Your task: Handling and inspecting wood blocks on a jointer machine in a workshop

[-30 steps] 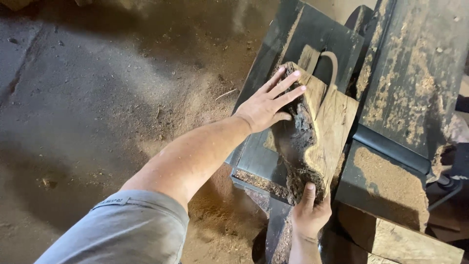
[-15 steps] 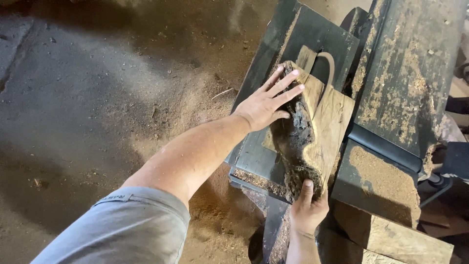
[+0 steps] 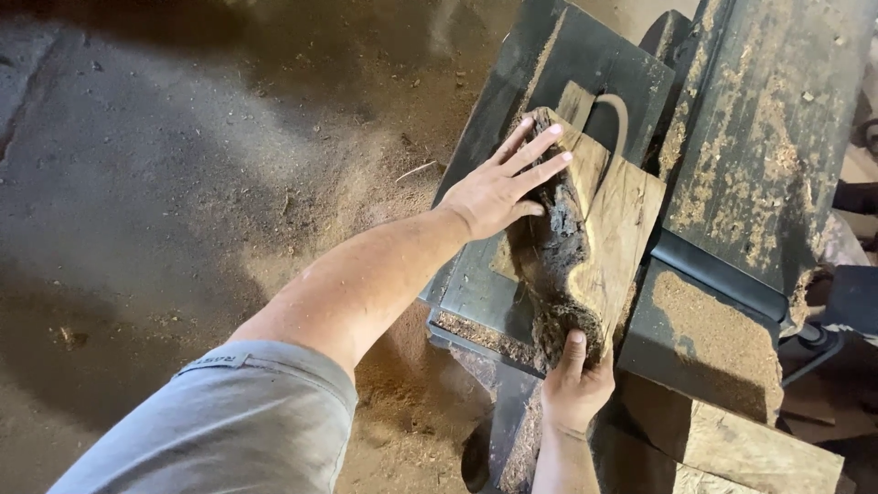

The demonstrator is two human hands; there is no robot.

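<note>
A rough slab of wood [image 3: 599,229] with dark bark along its left edge lies on the dark metal saw table [image 3: 512,119]. My left hand [image 3: 498,187] rests flat on the slab's upper left part, fingers spread over the bark. My right hand [image 3: 574,389] grips the slab's near end, thumb on top of the bark. A curved slot or blade guard [image 3: 615,110] sits just past the slab's far end.
A dark metal fence or rail [image 3: 768,137] caked with sawdust runs along the right of the slab. Sawdust covers the ledge [image 3: 704,338] below it. A pale wooden plank [image 3: 750,448] lies at lower right. The concrete floor [image 3: 155,183] on the left carries scattered sawdust.
Both hands stay on the slab. The view has shifted slightly; the slab and hands sit about where they were.
</note>
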